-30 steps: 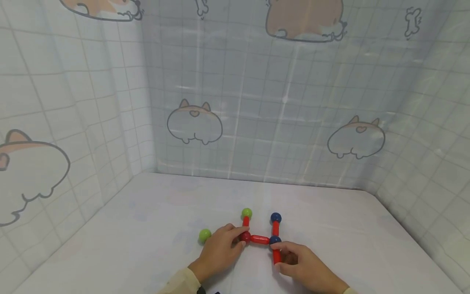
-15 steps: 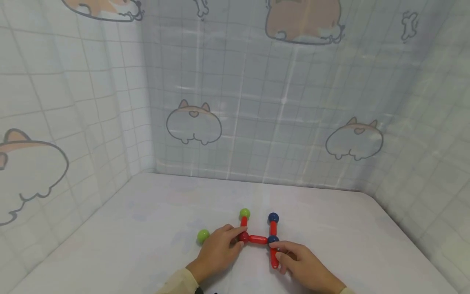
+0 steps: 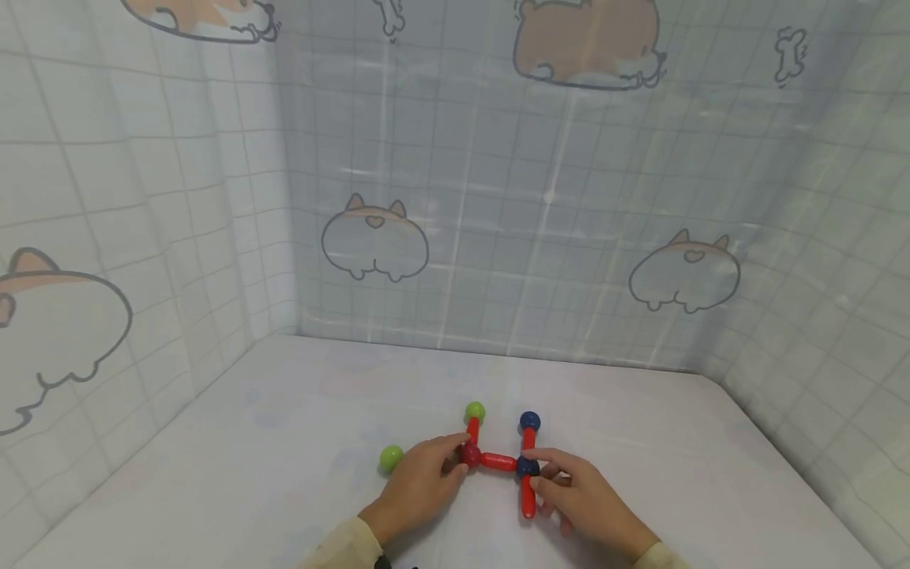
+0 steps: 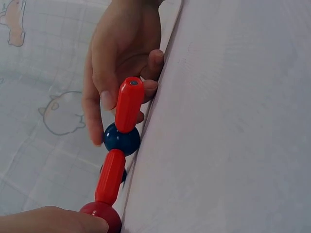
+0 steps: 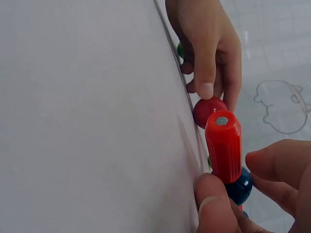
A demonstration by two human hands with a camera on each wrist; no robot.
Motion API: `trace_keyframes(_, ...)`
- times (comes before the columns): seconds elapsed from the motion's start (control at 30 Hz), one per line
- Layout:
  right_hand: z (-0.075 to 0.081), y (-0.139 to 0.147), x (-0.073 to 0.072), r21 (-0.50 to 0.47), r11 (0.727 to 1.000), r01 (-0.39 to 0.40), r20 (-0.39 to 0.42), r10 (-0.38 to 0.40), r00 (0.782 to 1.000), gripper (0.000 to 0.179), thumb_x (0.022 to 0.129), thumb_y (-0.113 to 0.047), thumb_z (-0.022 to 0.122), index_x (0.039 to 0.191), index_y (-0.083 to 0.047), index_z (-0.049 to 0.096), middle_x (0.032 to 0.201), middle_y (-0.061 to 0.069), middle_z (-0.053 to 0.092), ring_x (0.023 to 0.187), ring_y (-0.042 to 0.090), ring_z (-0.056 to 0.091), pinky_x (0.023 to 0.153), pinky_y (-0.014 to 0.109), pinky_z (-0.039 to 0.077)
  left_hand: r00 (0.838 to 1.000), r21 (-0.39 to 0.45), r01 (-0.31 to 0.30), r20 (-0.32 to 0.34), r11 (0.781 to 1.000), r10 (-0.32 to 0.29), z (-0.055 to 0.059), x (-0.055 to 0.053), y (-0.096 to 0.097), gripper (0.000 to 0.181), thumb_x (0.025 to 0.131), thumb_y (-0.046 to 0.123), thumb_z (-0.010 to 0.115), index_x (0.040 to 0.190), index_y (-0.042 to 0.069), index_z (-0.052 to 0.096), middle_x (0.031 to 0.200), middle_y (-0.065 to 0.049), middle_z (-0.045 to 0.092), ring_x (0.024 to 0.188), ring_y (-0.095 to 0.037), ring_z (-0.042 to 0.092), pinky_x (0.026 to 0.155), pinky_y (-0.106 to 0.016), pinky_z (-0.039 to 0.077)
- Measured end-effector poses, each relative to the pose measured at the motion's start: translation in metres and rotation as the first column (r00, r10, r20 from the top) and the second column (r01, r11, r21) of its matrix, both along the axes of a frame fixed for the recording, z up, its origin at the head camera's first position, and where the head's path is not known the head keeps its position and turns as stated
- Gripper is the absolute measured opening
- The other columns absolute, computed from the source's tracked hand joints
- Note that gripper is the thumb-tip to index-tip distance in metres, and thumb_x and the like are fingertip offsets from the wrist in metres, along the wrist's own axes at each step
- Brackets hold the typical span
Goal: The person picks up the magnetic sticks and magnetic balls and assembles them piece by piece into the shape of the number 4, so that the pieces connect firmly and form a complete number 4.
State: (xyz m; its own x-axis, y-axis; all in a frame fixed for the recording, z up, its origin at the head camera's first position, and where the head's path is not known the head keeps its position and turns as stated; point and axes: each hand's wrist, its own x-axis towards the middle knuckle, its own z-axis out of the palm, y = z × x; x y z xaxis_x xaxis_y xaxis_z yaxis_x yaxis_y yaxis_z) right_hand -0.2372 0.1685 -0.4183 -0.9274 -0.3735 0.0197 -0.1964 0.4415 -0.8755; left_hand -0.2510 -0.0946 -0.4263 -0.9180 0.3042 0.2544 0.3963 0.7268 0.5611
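On the table lies a joined figure of red magnetic rods and balls. My left hand (image 3: pixel 423 482) pinches its dark red ball (image 3: pixel 471 455) between thumb and fingers. A red rod (image 3: pixel 498 461) links that ball to a dark blue ball (image 3: pixel 527 468), which my right hand (image 3: pixel 586 498) grips with the index finger over it and the thumb low beside it. Toward me from the blue ball points another red rod (image 4: pixel 130 103), its metal-tipped end bare. Farther back, short rods lead to a green ball (image 3: pixel 475 412) and a second blue ball (image 3: pixel 530 421).
A separate green ball (image 3: pixel 391 458) sits left of my left hand, partly covered by it. Behind the white table (image 3: pixel 320 395) hangs a gridded curtain (image 3: pixel 483 261) with cartoon dogs, and similar cloth closes both sides.
My right thumb has moved up from the free end of the near rod toward the blue ball, and the index finger has shifted farther over that ball. The left hand keeps its hold.
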Motion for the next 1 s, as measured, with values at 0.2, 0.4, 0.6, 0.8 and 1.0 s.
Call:
trace_keyframes(0.2,0.004,-0.006,-0.008,0.072,0.997,0.014,0.002,-0.015,1.0,0.049,0.091,-0.033,0.067,0.134,-0.012,0.057,0.089,0.007,0.059,0.05,0.019,0.056,0.046,0.033,0.049,0.999,-0.009,-0.007,0.042,1.0,0.007,0.001,-0.002,-0.002,0.049,0.089,0.026,0.07,0.135,0.016,0.058,0.106,0.011,0.063,0.082,-0.008,0.051,0.08,-0.033,0.052)
trace_keyframes(0.4,0.002,-0.006,-0.016,0.102,0.995,0.019,0.021,-0.021,1.0,0.052,0.089,-0.036,0.069,0.133,-0.01,0.058,0.087,0.006,0.059,0.047,0.017,0.055,0.046,0.033,0.049,0.995,0.05,0.012,0.098,0.999,-0.017,0.003,-0.001,-0.002,0.051,0.089,0.027,0.069,0.138,0.016,0.056,0.103,0.013,0.06,0.081,-0.008,0.052,0.072,-0.027,0.05)
trace_keyframes(0.6,0.001,-0.005,-0.014,0.096,0.994,0.057,0.001,-0.058,0.998,0.055,0.088,-0.038,0.07,0.135,-0.012,0.057,0.085,0.006,0.06,0.047,0.017,0.054,0.045,0.032,0.047,0.993,0.101,0.053,-0.114,0.993,-0.042,0.014,-0.001,-0.009,0.035,0.092,0.02,0.067,0.126,0.013,0.064,0.11,0.003,0.063,0.081,-0.003,0.056,0.071,-0.023,0.052)
trace_keyframes(0.8,-0.001,-0.002,-0.01,0.111,0.989,0.095,-0.017,-0.094,0.995,0.055,0.089,-0.04,0.069,0.136,-0.014,0.057,0.081,0.004,0.06,0.056,0.018,0.057,0.048,0.031,0.048,0.916,0.193,0.099,-0.4,0.976,-0.014,0.025,-0.006,-0.032,0.015,0.09,0.008,0.068,0.103,0.014,0.072,0.087,0.011,0.064,0.072,-0.001,0.055,0.063,-0.021,0.052)
trace_keyframes(1.0,-0.005,-0.001,-0.01,0.1,0.991,0.084,-0.032,-0.081,0.996,0.054,0.09,-0.042,0.066,0.136,-0.015,0.057,0.078,0.002,0.06,0.06,0.019,0.058,0.051,0.03,0.05,0.947,0.279,0.035,-0.316,0.96,0.057,0.026,-0.013,-0.067,0.017,0.09,0.009,0.069,0.103,0.02,0.072,0.088,0.012,0.066,0.076,-0.002,0.058,0.065,-0.023,0.051)
